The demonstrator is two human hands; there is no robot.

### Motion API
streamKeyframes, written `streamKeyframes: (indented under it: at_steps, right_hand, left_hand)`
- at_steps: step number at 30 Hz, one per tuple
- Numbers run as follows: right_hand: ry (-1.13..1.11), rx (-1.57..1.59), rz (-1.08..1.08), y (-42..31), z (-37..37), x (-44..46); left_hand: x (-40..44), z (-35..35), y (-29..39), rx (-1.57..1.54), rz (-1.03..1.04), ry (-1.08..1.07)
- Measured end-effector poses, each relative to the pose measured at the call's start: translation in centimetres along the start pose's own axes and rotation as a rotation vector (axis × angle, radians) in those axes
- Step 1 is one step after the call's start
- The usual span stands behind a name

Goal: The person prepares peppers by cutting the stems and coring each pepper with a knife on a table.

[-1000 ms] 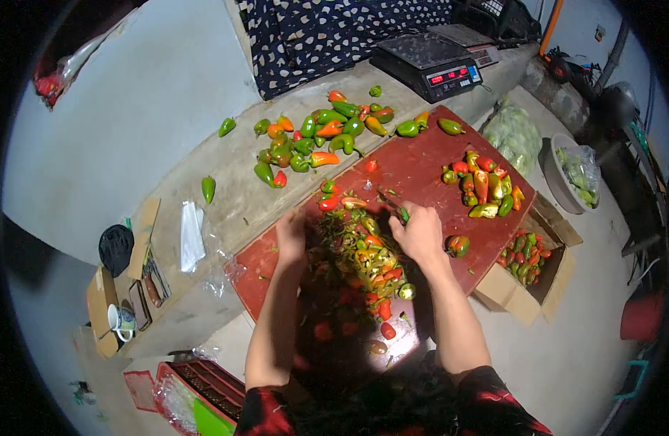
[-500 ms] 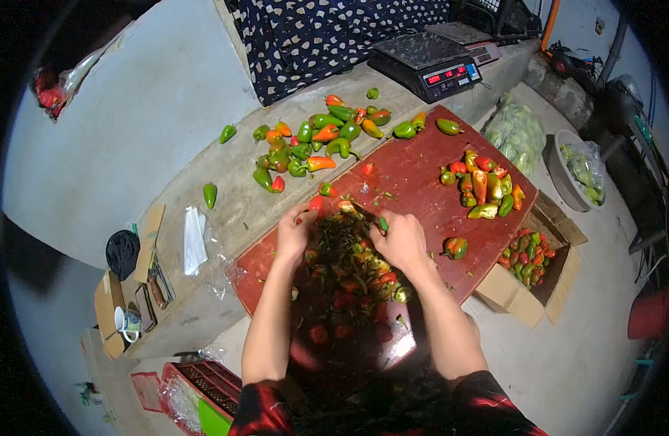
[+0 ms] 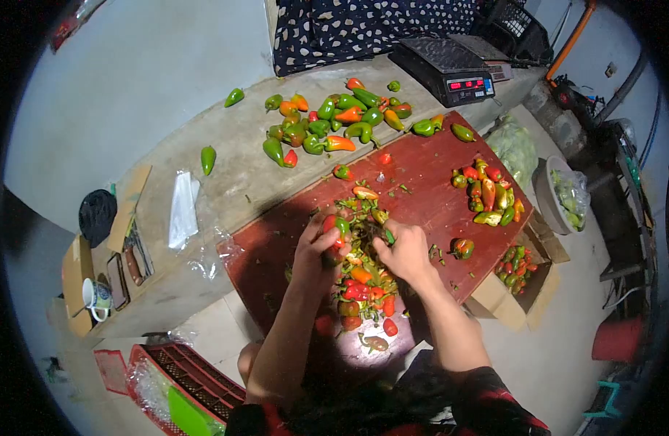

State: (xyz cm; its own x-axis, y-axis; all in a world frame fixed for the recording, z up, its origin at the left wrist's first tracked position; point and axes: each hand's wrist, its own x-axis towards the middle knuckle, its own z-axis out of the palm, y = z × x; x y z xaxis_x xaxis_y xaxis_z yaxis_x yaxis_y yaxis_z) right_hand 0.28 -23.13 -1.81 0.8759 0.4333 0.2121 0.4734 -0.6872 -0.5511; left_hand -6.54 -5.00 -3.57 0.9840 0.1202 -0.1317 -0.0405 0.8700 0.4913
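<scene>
L fingers grip pepper | red/grn, glossy | R fingers grip grn hdl

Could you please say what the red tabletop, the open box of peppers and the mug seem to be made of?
Red tabletop: perhaps painted or laminated board; smooth, with glare near the person.
Open box: matte brown cardboard, by its folded flaps.
Mug: probably glazed ceramic, by its white patterned side; enamel possible.

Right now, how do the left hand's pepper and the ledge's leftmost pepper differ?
The held pepper shows red and green; the leftmost pepper looks green throughout. The held pepper is in the left hand; the leftmost pepper lies on the ledge. Both have green skin showing.
</scene>
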Motion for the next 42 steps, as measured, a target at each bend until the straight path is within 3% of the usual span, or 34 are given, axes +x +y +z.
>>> streamKeyframes:
  at_steps: [10,24,34,37,39,42]
  right_hand:
    - [0.036,0.043,-0.071,-0.8,0.8,-0.9]
    - [0.11,0.037,-0.287,-0.3,1.0,-0.6]
    - [0.164,-0.077,-0.331,0.0,0.1,0.0]
    - [0.137,-0.141,-0.287,2.0,0.3,0.2]
    - [0.244,-0.314,0.038,3.7,-0.6,1.7]
    - [0.372,-0.196,0.041,4.3,-2.6,2.3]
  left_hand:
    - [-1.0,1.5,-0.3,0.126,-0.078,-0.009]
    - [-1.3,0.9,-2.4,0.198,0.009,-0.043]
    - [-1.6,1.2,-2.7,0.055,-0.007,-0.075]
    - [-2.0,1.0,-2.9,0.14,-0.049,-0.038]
    - [-2.0,1.5,-2.8,0.021,-0.031,-0.123]
    - [-2.0,1.0,-2.4,0.012,-0.061,-0.132]
